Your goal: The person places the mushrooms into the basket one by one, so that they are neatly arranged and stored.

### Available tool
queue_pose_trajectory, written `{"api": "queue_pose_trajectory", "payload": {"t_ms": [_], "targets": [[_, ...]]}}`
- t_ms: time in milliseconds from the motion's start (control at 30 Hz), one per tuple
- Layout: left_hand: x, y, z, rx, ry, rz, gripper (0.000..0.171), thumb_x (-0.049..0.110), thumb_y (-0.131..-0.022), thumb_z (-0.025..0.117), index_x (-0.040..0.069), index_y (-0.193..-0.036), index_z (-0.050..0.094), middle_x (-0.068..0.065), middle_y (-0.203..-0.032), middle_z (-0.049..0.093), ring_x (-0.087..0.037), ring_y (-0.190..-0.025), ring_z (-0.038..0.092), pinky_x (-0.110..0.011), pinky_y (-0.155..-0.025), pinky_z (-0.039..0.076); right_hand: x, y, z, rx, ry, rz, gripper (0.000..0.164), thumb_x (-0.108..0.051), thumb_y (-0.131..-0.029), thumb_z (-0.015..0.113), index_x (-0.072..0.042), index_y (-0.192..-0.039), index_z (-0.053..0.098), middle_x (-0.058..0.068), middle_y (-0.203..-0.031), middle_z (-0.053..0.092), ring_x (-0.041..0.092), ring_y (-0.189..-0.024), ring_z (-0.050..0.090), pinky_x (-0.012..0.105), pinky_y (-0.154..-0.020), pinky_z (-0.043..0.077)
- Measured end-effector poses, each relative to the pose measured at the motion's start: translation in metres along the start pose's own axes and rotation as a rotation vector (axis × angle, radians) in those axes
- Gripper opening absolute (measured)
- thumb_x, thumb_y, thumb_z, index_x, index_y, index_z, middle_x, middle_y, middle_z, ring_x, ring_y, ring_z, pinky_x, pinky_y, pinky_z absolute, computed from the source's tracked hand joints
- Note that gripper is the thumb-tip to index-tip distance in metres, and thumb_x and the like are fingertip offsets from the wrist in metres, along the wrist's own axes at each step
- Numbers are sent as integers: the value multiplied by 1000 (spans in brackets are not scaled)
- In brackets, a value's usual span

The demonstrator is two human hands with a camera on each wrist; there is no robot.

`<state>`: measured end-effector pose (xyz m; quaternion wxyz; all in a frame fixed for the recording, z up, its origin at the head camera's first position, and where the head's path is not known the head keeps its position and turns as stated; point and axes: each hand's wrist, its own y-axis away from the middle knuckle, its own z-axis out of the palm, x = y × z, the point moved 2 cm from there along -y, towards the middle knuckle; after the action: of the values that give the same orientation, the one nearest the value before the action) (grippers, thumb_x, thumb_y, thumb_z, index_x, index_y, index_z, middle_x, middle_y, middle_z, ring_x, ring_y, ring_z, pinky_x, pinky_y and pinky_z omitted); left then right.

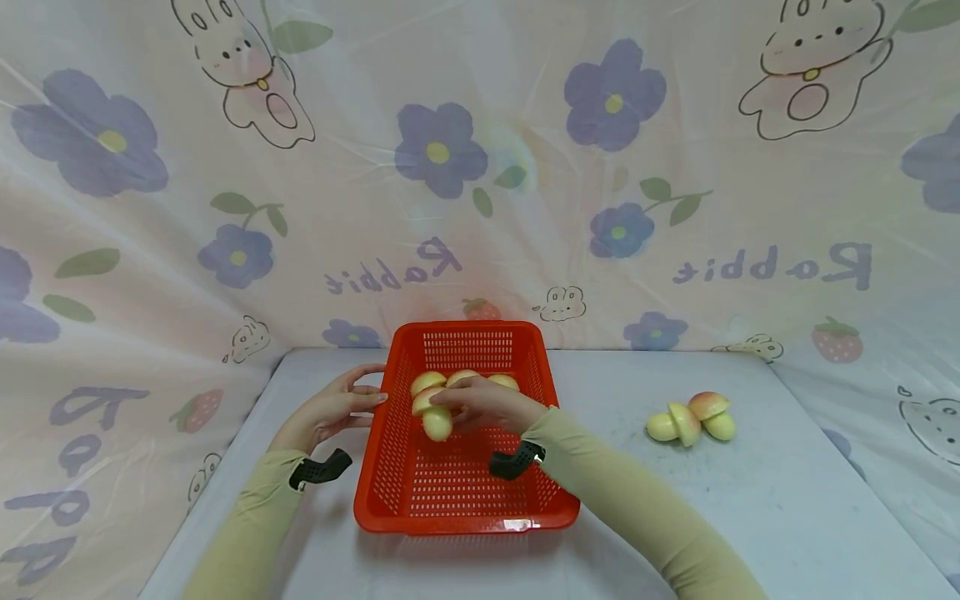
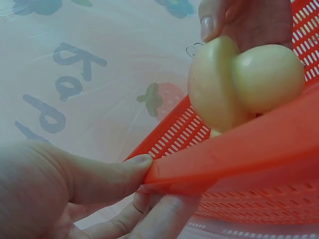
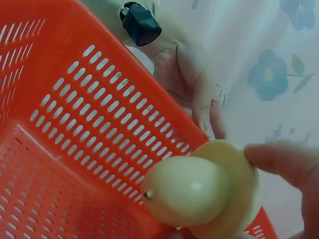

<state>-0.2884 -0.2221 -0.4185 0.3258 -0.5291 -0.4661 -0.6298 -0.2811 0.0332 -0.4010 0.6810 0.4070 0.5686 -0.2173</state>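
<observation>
A red slotted plastic basket (image 1: 450,525) stands on the table. My left hand (image 1: 330,412) is at its left side, and in the left wrist view the thumb and fingers pinch the rim. Inside the far half of the basket, my right hand (image 1: 491,402) holds a pale yellow toy mushroom (image 1: 437,423) by its peach-tinted cap. The round stem (image 3: 184,191) points away from the palm, a small dark spot at its end. Beyond the hand, more toy mushrooms (image 1: 427,382) lie against the back of the basket, partly hidden by the fingers.
Two more toy mushrooms (image 1: 686,423) lie close together on the white table (image 1: 787,500), right of the basket. A cloth with rabbits and flowers (image 1: 525,208) hangs behind and beside the table. Black straps (image 1: 321,469) are on both wrists.
</observation>
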Motion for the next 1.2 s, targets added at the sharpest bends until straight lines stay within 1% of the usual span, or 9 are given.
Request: {"api": "queue_pose_trajectory", "payload": {"t_ms": [100, 133, 300, 533, 833, 933, 1067, 1167, 1200], "targets": [[0, 0, 0, -2, 4, 1, 67, 7, -92, 63, 11, -148, 26, -17, -106, 60, -24, -87, 67, -44, -77, 56, 1, -2, 1, -13, 0, 5, 41, -28, -90, 67, -2, -119, 54, 14, -115, 54, 28, -95, 64, 52, -95, 46], [0, -1, 0, -3, 4, 3, 67, 7, -92, 63, 11, -148, 26, -18, -107, 60, -24, -87, 67, -44, -77, 56, 2, -2, 2, -20, -3, 5, 41, -28, -90, 66, -1, -120, 55, 15, -115, 57, 28, -96, 64, 52, -96, 45], [0, -1, 0, -5, 3, 8, 67, 7, -92, 63, 11, -148, 26, -17, -106, 59, -24, -87, 66, -44, -77, 56, 6, -5, 4, -26, -23, 25, 37, -26, -92, 65, -1, -118, 61, 12, -111, 62, 27, -96, 63, 53, -98, 43], [0, 1, 1, 2, -1, 8, 66, 6, -93, 62, 11, -148, 26, -16, -105, 59, -24, -87, 66, -44, -77, 56, 13, -11, 5, -30, -36, 58, 41, -28, -92, 65, -3, -123, 56, 12, -118, 58, 30, -101, 61, 52, -97, 44], [-1, 1, 1, 11, 3, 0, 66, 6, -93, 63, 11, -148, 26, -15, -104, 59, -24, -87, 66, -44, -77, 56, 21, -18, 10, -23, -54, 72, 37, -25, -92, 66, 1, -118, 58, 13, -112, 61, 29, -97, 63, 48, -93, 49], [0, 1, 1, 12, -2, 1, 66, 6, -93, 62, 11, -148, 27, -16, -104, 59, -24, -87, 66, -44, -77, 56, 22, -20, 10, -14, -56, 78, 38, -24, -92, 65, 1, -120, 57, 15, -114, 60, 29, -98, 63, 48, -93, 48], [1, 1, 1, 12, -9, 1, 66, 7, -93, 62, 11, -148, 27, -16, -105, 59, -24, -88, 66, -44, -77, 56, 21, -20, 9, -6, -62, 89, 43, -25, -92, 66, 2, -123, 52, 16, -117, 56, 29, -99, 62, 49, -94, 47], [0, 2, 1, 9, -8, -1, 65, 6, -93, 62, 11, -148, 27, -17, -106, 59, -25, -88, 66, -43, -77, 56, 23, -21, 9, -9, -56, 90, 43, -25, -92, 66, 1, -123, 51, 15, -115, 56, 28, -99, 62, 48, -94, 47], [0, 2, 1, 8, -6, 0, 66, 6, -93, 62, 11, -148, 26, -17, -107, 59, -25, -88, 66, -44, -77, 56, 24, -22, 10, -16, -45, 85, 42, -25, -92, 65, 2, -123, 53, 14, -114, 59, 27, -99, 63, 48, -94, 48]]}}
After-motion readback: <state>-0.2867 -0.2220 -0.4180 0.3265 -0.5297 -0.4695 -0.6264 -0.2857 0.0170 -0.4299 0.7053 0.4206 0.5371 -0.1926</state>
